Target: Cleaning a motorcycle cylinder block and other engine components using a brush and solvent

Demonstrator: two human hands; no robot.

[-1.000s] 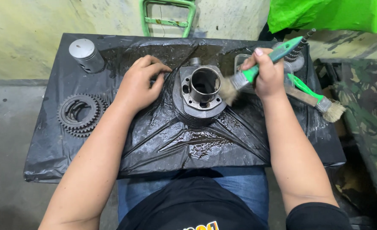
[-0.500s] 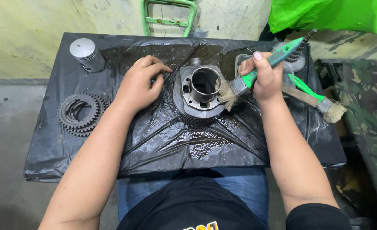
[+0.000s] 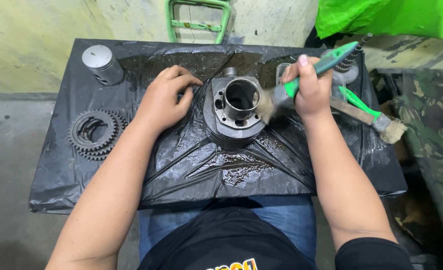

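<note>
Right hand fist-gripped on green-handled brush, bristles touching the engine cylinder just left of it. Left hand spread flat on the worktop plastic, just left of cylinder.

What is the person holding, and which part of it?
The right hand grips a green-handled paintbrush by its handle. The left hand holds nothing; it rests flat on the black plastic sheet.
</note>
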